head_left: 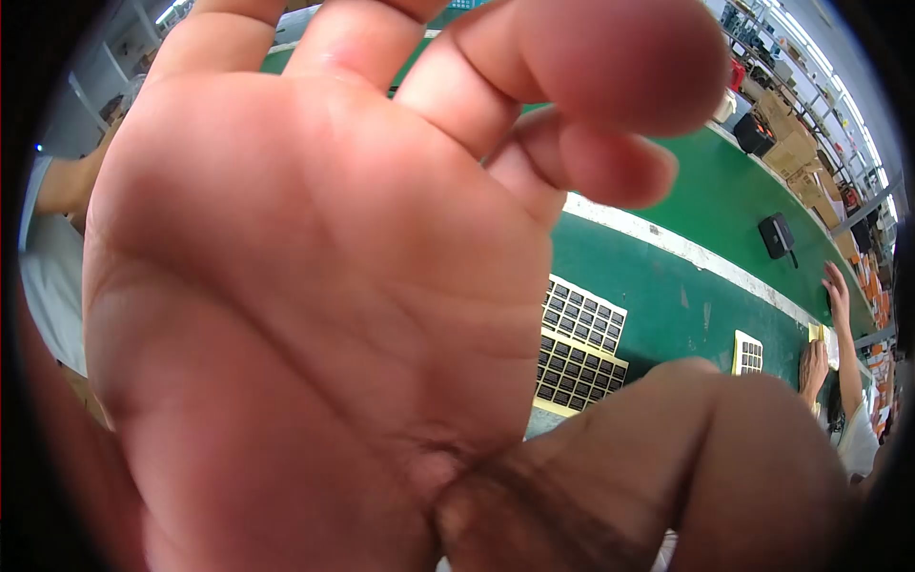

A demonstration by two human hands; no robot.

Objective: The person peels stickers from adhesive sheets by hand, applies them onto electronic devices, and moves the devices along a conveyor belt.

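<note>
My left hand (324, 248) fills most of the view, its bare palm turned to the camera. Its fingers are apart and partly bent, with some cut off at the top edge; nothing lies in the palm. At the lower right my right hand (705, 458) is bent and closed, close to the camera. Its fingertip presses at the lower right edge of my left palm, beside a small pinkish fold; whether it pinches anything is hidden. Behind the hands, sheets of small dark rectangular labels (581, 367) lie on a green table (658, 286), partly covered by my left palm.
A smaller label sheet (748, 354) lies farther right. Another person's hands (815, 367) are at the right edge. A black device (778, 236) rests beyond the white strip (686, 255). Cardboard boxes (786, 138) stand behind. Part of another person (62, 257) shows at left.
</note>
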